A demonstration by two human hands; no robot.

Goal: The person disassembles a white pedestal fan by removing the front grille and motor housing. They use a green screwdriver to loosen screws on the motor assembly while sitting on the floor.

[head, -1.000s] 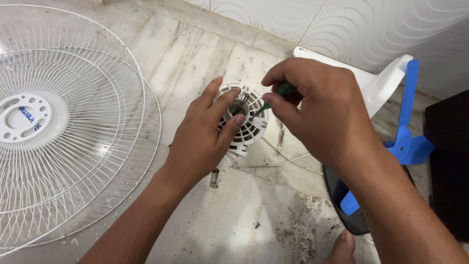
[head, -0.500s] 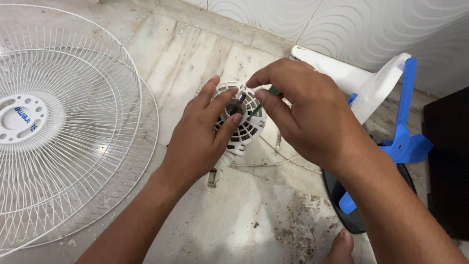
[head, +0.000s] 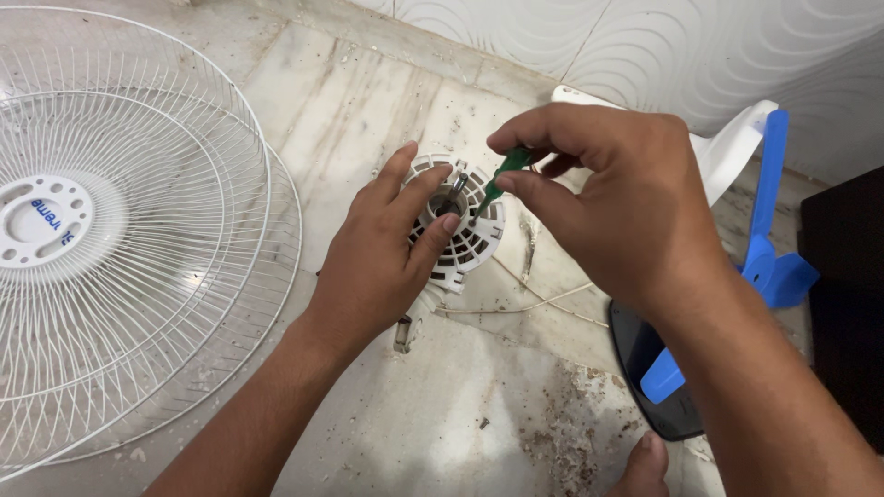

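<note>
Both forearms are bare, no sleeves in view; left hand (head: 382, 262) and right hand (head: 617, 207) ungloved.

The left hand (head: 382, 253) grips a white vented motor housing (head: 460, 230) resting on the dirty marble floor (head: 387, 110). The right hand (head: 612, 198) pinches a green-handled screwdriver (head: 502, 175), its tip at the housing's centre. White wire fan guards (head: 120, 248) lie to the left, and a blue-and-white fan stand (head: 760, 221) lies to the right.
</note>
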